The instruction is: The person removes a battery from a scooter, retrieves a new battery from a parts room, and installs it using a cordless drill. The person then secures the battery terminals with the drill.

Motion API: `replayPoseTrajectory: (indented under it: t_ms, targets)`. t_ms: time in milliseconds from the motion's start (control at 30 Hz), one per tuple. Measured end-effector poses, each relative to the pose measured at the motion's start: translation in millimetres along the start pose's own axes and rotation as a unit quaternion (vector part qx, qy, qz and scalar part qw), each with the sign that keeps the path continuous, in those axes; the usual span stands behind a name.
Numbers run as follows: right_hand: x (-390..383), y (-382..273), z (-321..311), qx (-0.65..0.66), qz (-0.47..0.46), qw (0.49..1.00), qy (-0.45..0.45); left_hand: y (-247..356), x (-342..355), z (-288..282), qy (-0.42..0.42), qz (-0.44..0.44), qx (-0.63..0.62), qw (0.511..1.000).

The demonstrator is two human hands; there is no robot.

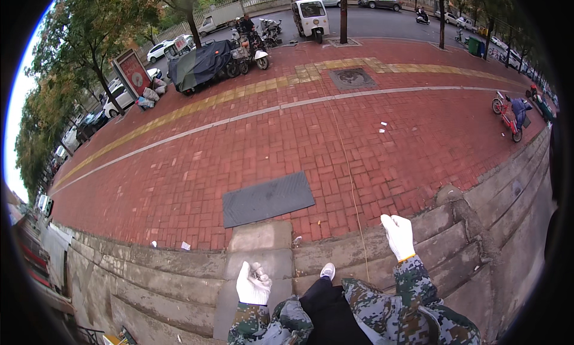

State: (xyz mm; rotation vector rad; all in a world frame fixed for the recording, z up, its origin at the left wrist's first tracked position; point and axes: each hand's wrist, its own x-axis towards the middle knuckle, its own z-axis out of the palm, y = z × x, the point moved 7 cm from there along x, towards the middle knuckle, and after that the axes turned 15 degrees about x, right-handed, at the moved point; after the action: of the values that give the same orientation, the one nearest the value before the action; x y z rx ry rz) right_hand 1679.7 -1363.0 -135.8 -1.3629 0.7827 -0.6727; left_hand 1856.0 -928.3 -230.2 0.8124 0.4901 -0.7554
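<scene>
My left hand [253, 285], in a white glove, is low over the concrete steps with its fingers curled in. Greyish patches show at those fingers, and I cannot tell whether anything is in them. My right hand [399, 236], also gloved in white, is raised further right with its fingers bent together; their inner side is hidden. A thin cord [351, 186] runs over the red paving and down the steps, passing left of my right hand, apart from it. Beyond my left hand lies a dark grey ridged mat [269, 198] at the top of a narrow concrete ramp [259, 237].
My white shoe [327, 271] is on the concrete steps [161, 261]. Red brick paving [263, 145] stretches beyond, with a manhole cover [351, 78]. A covered vehicle [200, 64] and a white three-wheeler [311, 19] stand far off; a red bike [511, 115] is at right.
</scene>
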Motion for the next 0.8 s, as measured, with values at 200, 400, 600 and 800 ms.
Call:
replayPoseTrajectory:
  t_ms: [200, 400, 600, 800]
  targets:
    - [86, 12, 14, 0.006, 0.008, 1.000, -0.017, -3, 102, 96, -0.166, 0.032, 0.013, 0.985]
    - [156, 50, 23, 0.064, 0.048, 0.995, -0.059, -37, 155, 141, -0.250, 0.002, -0.033, 0.968]
    - [222, 57, 2, -0.045, 0.048, 0.998, -0.011, -74, 192, 138, -0.218, -0.075, -0.088, 0.969]
    - [272, 116, 74, -0.090, 0.134, 0.971, -0.174, -43, 237, 128, -0.203, 0.027, -0.081, 0.975]
